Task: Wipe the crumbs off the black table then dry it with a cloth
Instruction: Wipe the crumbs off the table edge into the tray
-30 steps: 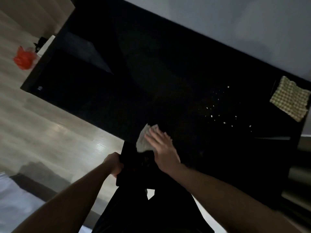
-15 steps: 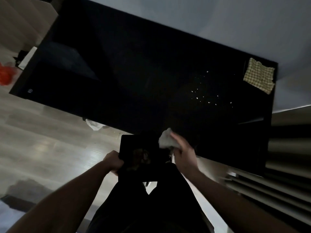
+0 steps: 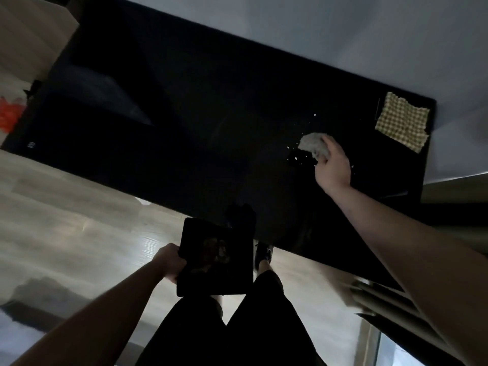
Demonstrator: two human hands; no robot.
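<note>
Now, crumbs (image 3: 296,158): small pale specks scattered on the black table (image 3: 184,114), towards its right end, just left of my wad, with one more speck a little farther up
Wad: a crumpled pale wipe (image 3: 314,147) sits on the tabletop among the crumbs, and I have it from the right side
Right hand (image 3: 333,167): my fingers curl over the wipe and pinch it against the table, arm stretched out across the near edge
Left hand (image 3: 169,261): I grip the left edge of a black tray (image 3: 232,276), thumb on top, holding it level below the table's near edge; some brownish bits lie on it, too dim to tell what they are
Drying cloth: a yellow checked cloth (image 3: 401,122) lies flat at the far right corner of the table, apart from my right hand
Beyond: pale wooden floor (image 3: 66,207) to the left, something orange (image 3: 10,117) at the left edge of view
</note>
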